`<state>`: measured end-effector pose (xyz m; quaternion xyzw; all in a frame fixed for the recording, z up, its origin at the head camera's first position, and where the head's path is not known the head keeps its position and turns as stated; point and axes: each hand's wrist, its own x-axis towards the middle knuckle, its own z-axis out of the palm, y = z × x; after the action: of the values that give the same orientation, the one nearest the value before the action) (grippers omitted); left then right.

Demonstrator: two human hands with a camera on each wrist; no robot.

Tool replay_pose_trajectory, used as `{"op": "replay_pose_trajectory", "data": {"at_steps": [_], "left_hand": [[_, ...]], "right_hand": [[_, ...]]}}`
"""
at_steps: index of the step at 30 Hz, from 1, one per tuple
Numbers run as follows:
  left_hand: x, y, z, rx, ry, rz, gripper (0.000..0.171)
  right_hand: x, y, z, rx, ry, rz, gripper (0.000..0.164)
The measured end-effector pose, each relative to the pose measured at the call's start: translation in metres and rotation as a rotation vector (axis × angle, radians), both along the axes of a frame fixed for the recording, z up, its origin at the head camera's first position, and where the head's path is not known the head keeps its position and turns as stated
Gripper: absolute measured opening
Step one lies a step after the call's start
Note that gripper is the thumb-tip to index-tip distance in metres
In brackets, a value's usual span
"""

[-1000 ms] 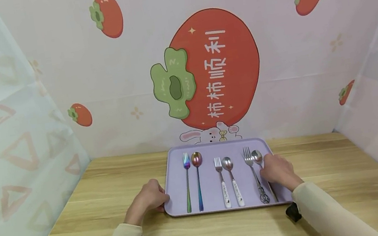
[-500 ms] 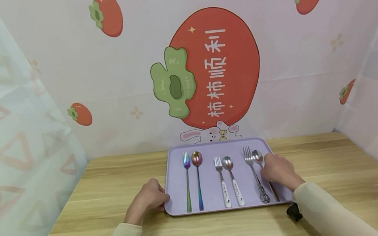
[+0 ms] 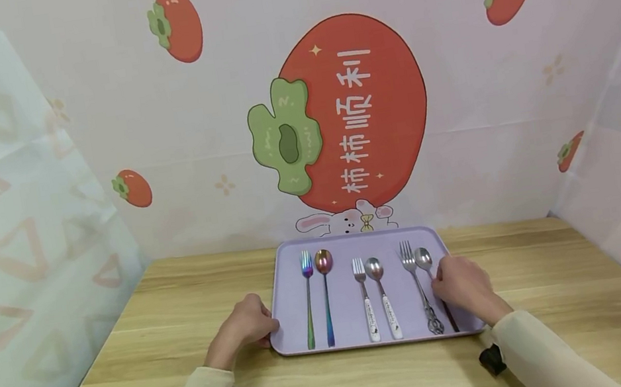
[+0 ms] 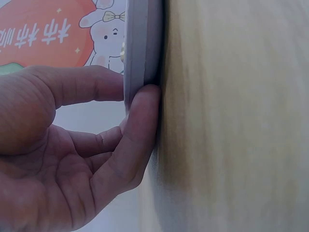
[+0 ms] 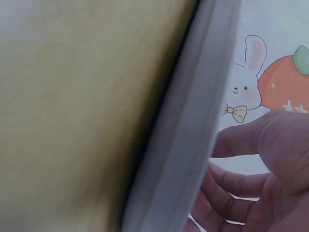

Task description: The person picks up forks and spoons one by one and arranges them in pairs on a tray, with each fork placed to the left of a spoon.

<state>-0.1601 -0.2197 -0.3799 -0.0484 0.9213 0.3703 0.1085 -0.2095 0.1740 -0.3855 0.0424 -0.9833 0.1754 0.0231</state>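
Note:
My left hand (image 3: 247,323) holds the left rim of a lilac tray (image 3: 345,329); in the left wrist view, a fingertip (image 4: 146,94) lies against the rim's outer side. My right hand (image 3: 461,281) is over the tray's right side, its fingertips at the handle of a plain silver spoon (image 3: 423,258), part of which they cover. The raised tray wall (image 5: 186,121) hides these fingertips in the right wrist view, so whether they pinch the spoon does not show. Close by, left of that spoon, lies a silver fork (image 3: 407,258) with an ornate handle.
A white-handled fork (image 3: 359,270) and white-handled spoon (image 3: 375,269) lie mid-tray. Farther left are a rainbow-coloured fork (image 3: 306,264) and matching spoon (image 3: 323,261). The tray stands on a wooden table (image 3: 194,304) against a printed backdrop (image 3: 205,135); pale cloth hangs on both sides.
My right hand has shifted slightly right, uncovering a bit more of the silver spoon, which has moved very slightly right. My left hand and the tray look the same.

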Motion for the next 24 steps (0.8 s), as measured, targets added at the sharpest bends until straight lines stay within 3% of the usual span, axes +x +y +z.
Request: {"op": "replay_pose_trajectory", "data": {"at_steps": [3, 5, 10, 14, 20, 24], "left_hand": [[0.000, 0.001, -0.001, 0.002, -0.004, 0.002, 0.018], [0.000, 0.001, -0.001, -0.001, -0.003, -0.001, 0.018], [0.000, 0.002, -0.001, -0.002, -0.004, -0.002, 0.019], [0.000, 0.001, -0.002, 0.002, -0.001, 0.001, 0.019], [0.000, 0.001, -0.002, 0.004, -0.007, 0.004, 0.016], [0.000, 0.001, -0.001, 0.004, -0.012, 0.012, 0.016]], "right_hand": [[0.003, 0.007, 0.000, -0.008, 0.056, 0.001, 0.010], [0.004, 0.013, 0.001, -0.013, 0.074, -0.010, 0.016], [0.008, 0.029, 0.005, -0.058, -0.010, -0.044, 0.039], [0.010, 0.042, 0.006, -0.101, -0.094, -0.043, 0.046], [0.014, 0.051, 0.003, -0.187, -0.210, -0.032, 0.028], [0.015, 0.052, 0.002, -0.202, -0.236, -0.021, 0.015]]}}
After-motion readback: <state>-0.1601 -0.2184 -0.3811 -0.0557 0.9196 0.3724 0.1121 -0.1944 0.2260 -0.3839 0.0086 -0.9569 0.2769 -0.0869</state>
